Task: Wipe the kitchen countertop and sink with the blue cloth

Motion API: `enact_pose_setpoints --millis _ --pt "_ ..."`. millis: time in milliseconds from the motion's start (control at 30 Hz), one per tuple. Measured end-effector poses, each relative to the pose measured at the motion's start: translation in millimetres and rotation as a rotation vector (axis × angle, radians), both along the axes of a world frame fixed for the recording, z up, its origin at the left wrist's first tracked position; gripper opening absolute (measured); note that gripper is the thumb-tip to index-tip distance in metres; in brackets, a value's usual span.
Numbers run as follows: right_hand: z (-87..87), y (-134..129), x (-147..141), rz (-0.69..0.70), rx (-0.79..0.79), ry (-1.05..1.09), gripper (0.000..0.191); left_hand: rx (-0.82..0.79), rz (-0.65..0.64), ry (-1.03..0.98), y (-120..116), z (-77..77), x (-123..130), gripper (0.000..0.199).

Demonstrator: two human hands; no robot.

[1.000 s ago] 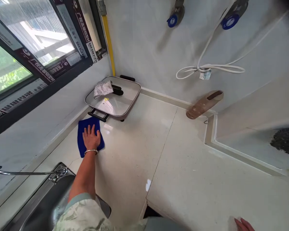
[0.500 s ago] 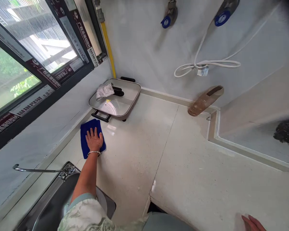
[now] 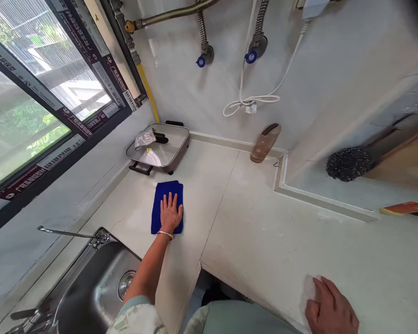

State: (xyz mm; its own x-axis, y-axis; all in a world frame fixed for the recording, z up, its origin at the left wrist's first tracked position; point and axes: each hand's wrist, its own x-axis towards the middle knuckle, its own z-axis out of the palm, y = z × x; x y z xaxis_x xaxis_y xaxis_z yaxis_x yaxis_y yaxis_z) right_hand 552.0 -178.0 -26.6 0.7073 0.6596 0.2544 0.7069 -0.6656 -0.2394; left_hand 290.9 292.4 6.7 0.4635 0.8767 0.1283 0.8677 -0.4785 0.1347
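1. Blue cloth [image 3: 158,204] lies flat on the pale counter [image 3: 237,232], a bit L of ctr in the pic.
2. L hand [image 3: 170,214] is on top of the cloth, palm down, fingers spread & open. It presses on the cloth but doesn't grip it. Shiny bracelet [image 3: 165,235] is on that wrist.
3. Sink [image 3: 90,283] is at lower L of pic, w/ a round drain [image 3: 127,283] in it & a thin bent tap [image 3: 69,233] at its top edge.
4. Flat pan [image 3: 180,150] w/ a clear lid [image 3: 170,139] sits just above the cloth in the pic, near the corner. Grey rag [image 3: 145,138] is on the lid, next to its black handle [image 3: 161,138].
5. R hand [image 3: 332,308] is at btm R, palm down by the counter, fingers half bent. Can't tell if it grips anything.
6. Brown holder [image 3: 264,144] leans on the wall, upper R of ctr. White cord [image 3: 252,99] is tied in loops above it, w/ a small tag [image 3: 251,109].
7. Two blue knobs [image 3: 201,61] are on the wall, top ctr. Yellow pipe [image 3: 148,93] is btwn them & the window [image 3: 38,106] at upper L.
8. Dark, wiry ball [image 3: 349,163] is at R, abt mid-height.
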Motion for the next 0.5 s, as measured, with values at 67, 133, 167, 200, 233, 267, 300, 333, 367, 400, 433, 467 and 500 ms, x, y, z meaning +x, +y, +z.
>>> enact_pose_setpoints --millis 67,133,167,200,233,267,300,333,367,400,433,467,500 --pt "-0.7 -1 1 0.020 0.012 -0.007 0.050 -0.011 -0.059 -0.002 -27 0.2 12 0.061" --pt "0.2 -1 2 0.039 0.024 -0.007 0.053 -0.021 -0.100 -0.009 -55 0.0 22 0.061" --pt "1.1 -1 2 0.045 0.029 -0.004 0.056 -0.023 -0.108 -0.015 -70 -0.2 26 0.062" --pt "2.2 -1 2 0.047 0.038 -0.001 0.058 -0.025 -0.109 -0.021 -84 -0.4 29 0.062" --pt "3.2 -1 2 0.047 0.051 0.000 0.060 -0.025 -0.102 -0.027 -98 -0.6 32 0.062" --pt "4.0 -2 2 0.048 0.068 0.004 0.061 -0.026 -0.093 -0.033 -112 -0.8 34 0.062" --pt "4.5 -3 2 0.051 0.087 0.010 0.062 -0.027 -0.082 -0.037 -126 -0.9 34 0.062" --pt "4.5 -5 3 0.059 0.108 0.019 0.063 -0.028 -0.071 -0.041 -140 -1.0 33 0.062" --pt "4.1 -7 4 0.070 0.130 0.029 0.065 -0.030 -0.060 -0.046 -153 -1.1 32 0.062" --pt "3.0 -9 5 0.080 0.152 0.038 0.067 -0.033 -0.048 -0.050 -165 -1.1 29 0.062" --pt "1.4 -11 6 0.088 0.176 0.045 0.069 -0.035 -0.036 -0.054 -178 -1.2 25 0.063" --pt "-0.6 -13 7 0.095 0.201 0.048 0.070 -0.037 -0.022 -0.058 -190 -1.4 20 0.063" --pt "-3.0 -15 8 0.105 0.222 0.050 0.071 -0.039 -0.011 -0.059 -202 -1.7 14 0.064"
